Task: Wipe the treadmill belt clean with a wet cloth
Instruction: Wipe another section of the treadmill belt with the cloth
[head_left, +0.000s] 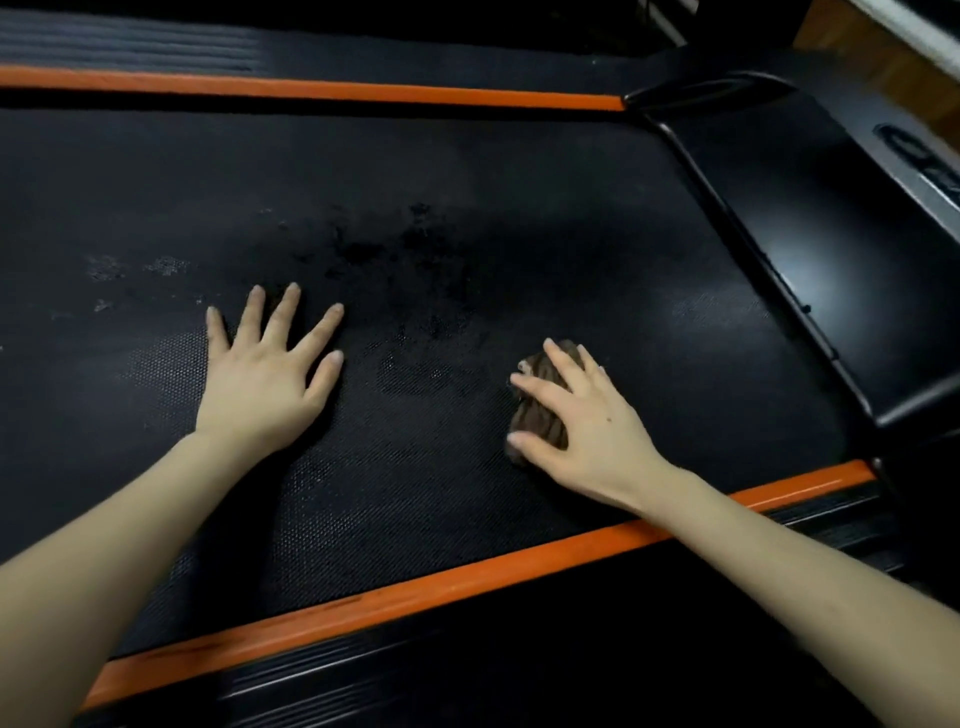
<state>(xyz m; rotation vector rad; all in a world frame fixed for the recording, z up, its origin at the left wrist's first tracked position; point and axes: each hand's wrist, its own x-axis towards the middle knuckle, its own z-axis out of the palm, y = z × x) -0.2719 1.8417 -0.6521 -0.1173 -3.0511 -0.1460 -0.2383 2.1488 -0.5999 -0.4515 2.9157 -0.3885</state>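
Observation:
The black textured treadmill belt (441, 171) fills most of the view, with dark wet patches in the middle and pale dusty marks at the left. My left hand (267, 369) lies flat on the belt with fingers spread. To its right, my right hand (582, 423) presses a bunched brown cloth (543, 410) onto the belt, fingers spread over it and thumb curled at its near edge. Most of the cloth is hidden under that hand.
Orange strips run along the belt's far side (311, 91) and near side (441, 577), with ribbed black foot rails outside them. The glossy black motor cover (810, 244) closes the belt's right end. A wooden floor shows at the top right.

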